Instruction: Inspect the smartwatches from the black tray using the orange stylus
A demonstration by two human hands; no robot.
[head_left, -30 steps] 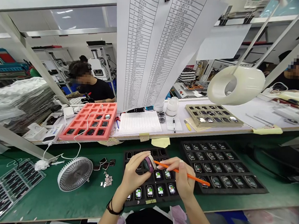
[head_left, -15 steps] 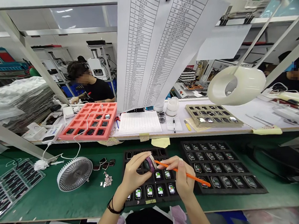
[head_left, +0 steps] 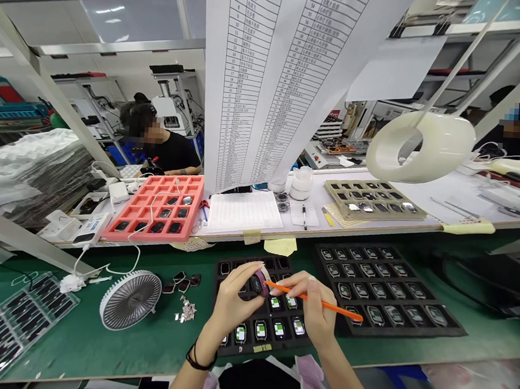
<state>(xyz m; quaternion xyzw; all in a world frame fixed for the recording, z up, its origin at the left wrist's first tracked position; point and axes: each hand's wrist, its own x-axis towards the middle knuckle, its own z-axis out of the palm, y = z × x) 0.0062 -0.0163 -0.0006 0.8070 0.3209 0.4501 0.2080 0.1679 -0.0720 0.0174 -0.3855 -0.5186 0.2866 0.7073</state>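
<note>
The left hand curls narrowly around a dark smartwatch with a purple band, holding it above a black rectangular tray of watches with green-and-white screens. The right hand pinches a slim orange plastic stick between thumb and fingers, its thin tip at the watch's edge and its far end over a second black tray of watches just beside the first. Both trays lie near the front edge of the green tabletop. Left of them sit a round white-and-grey desk fan and a small scatter of metal scraps; beyond, a coral-red foam tray holds dark watch bodies.
</note>
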